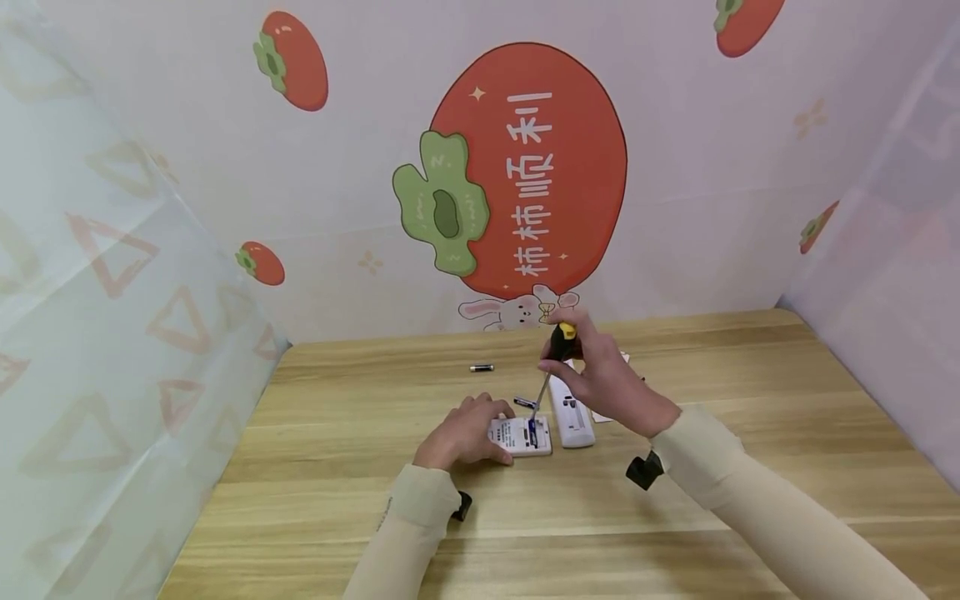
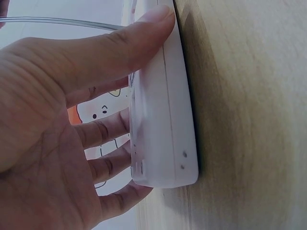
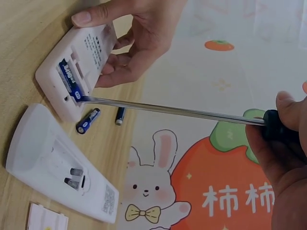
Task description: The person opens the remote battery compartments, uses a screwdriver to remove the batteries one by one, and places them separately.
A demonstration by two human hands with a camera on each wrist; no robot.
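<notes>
My left hand (image 1: 468, 429) grips the edges of a white remote control (image 1: 513, 433), thumb on the near side and fingers along the far side. It lies back up on the table, its battery compartment uncovered. A blue AAA battery (image 3: 71, 80) sits inside that compartment. In my right hand (image 1: 600, 375) is a screwdriver (image 1: 564, 340) with a black and yellow handle, held slanting downward. Its long metal shaft (image 3: 177, 110) reaches to the end of the battery, the tip right at it. Just beyond the remote lies a loose blue battery (image 3: 88, 120).
A second, longer white remote (image 1: 576, 437) lies to the right, its compartment uncovered too. Another battery (image 1: 482, 367) rests farther back. A small white cover (image 3: 48, 218) lies beside the longer remote. Behind the wooden table (image 1: 337, 500) stands a wall covering (image 1: 337, 208) with persimmon pictures.
</notes>
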